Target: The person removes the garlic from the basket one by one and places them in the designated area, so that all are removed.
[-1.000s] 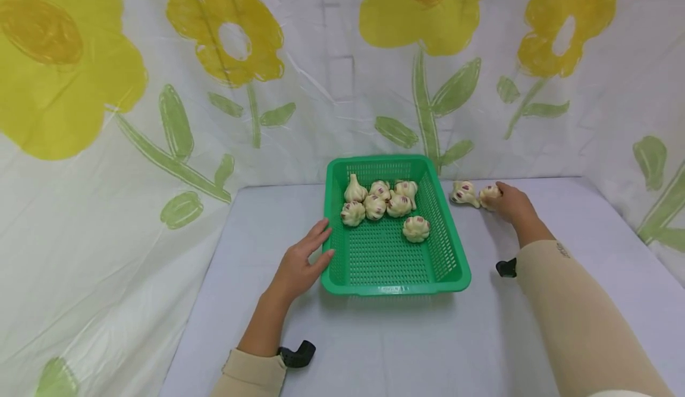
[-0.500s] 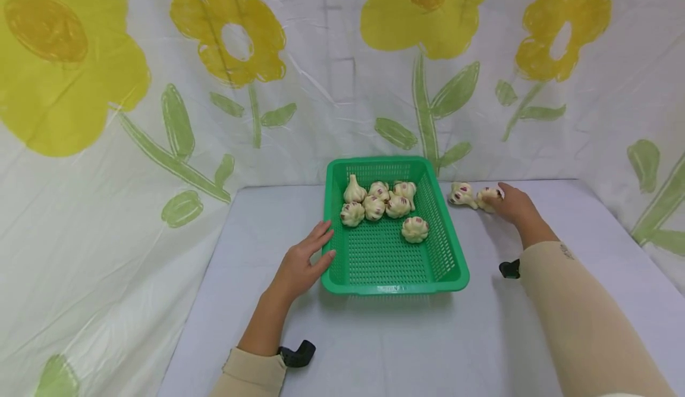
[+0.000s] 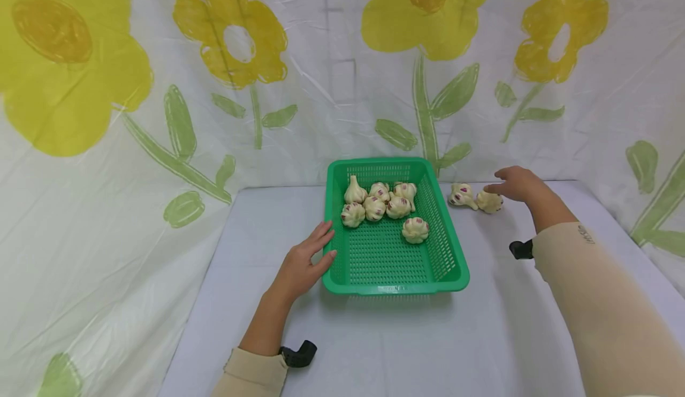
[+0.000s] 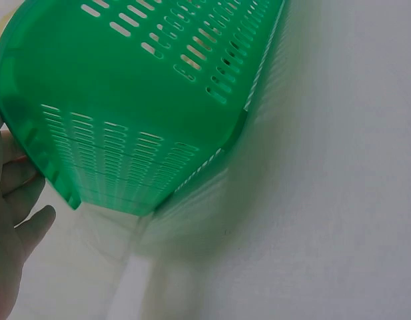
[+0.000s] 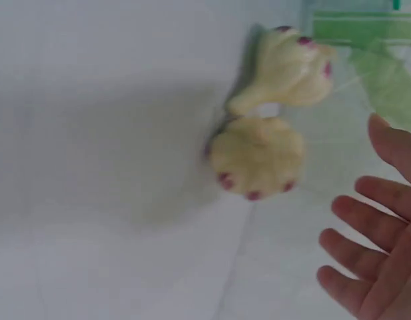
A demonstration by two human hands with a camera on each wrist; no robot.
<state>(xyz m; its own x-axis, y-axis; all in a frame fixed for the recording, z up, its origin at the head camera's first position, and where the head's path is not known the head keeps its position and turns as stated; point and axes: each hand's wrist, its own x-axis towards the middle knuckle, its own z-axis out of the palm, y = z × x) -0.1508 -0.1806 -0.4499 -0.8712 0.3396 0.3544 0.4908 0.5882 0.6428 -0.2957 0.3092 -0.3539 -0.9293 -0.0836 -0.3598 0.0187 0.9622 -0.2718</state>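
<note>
A green perforated plastic basket [image 3: 385, 290] stands on the table with several garlic bulbs [image 3: 374, 207] inside, most of them toward its back. At the basket's left rim rests my left hand [image 3: 299, 266], fingers extended along the edge; the left wrist view also has those fingers [image 4: 22, 190] at the rim. To the right of the basket lie two more garlic bulbs, one with its stem pointing right [image 3: 462, 195] and a rounder one [image 3: 489, 201] beside it. My right hand [image 3: 519, 184] hovers just over the rounder bulb, its fingers spread and holding nothing, as the right wrist view confirms.
A white cloth covers the table [image 3: 385, 343]. Behind it hangs a white curtain [image 3: 299, 147] printed with yellow flowers and green leaves, close to the basket's back rim. Black wrist devices [image 3: 299, 354] sit on both forearms.
My right hand has let go of the rounder garlic bulb and lifted up and to the right, leaving the bulb on the table. The left hand and basket have stayed in place.
</note>
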